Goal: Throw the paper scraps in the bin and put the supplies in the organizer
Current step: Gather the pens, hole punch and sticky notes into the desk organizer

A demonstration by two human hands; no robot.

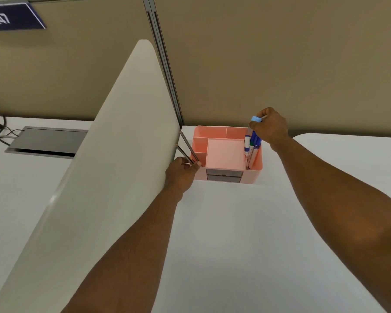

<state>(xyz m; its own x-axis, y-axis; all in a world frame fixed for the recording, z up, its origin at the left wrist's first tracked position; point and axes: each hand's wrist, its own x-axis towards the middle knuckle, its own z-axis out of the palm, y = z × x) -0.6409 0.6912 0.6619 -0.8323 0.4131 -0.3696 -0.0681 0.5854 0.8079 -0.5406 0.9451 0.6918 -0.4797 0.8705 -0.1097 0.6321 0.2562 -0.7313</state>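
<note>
Left hand (182, 170) at centre frame, fingers curled round two thin pencils (188, 150), gripped low near the bottom ends so the shafts stick up and lean toward the upper left, right against the white divider panel (113, 154). Light and stiff, probably a bit slick and prone to rolling against each other, so a pinch nearer the middle would likely give better control for dropping them in. Just right of that, the pink organizer (255, 171) sitting on the white desk (224, 233), up against the tan partition wall (280, 64). Small compartments along its back and left side looking bare, a flat pink lid-like block (225, 154) in the middle, two dark little drawers (224, 175) on the front face, closed. Right-hand slot holding a bunch of markers (252, 147) standing upright, blue and green caps. Further right and a touch higher, right hand (270, 126) pinching a marker with a light blue cap (256, 119) at the top end, body pointing down into that same slot. Light rigid plastic, smooth; a cap-end hold looks fine for lowering, though the cap could pop off. No paper scraps or bin anywhere in view.
</note>
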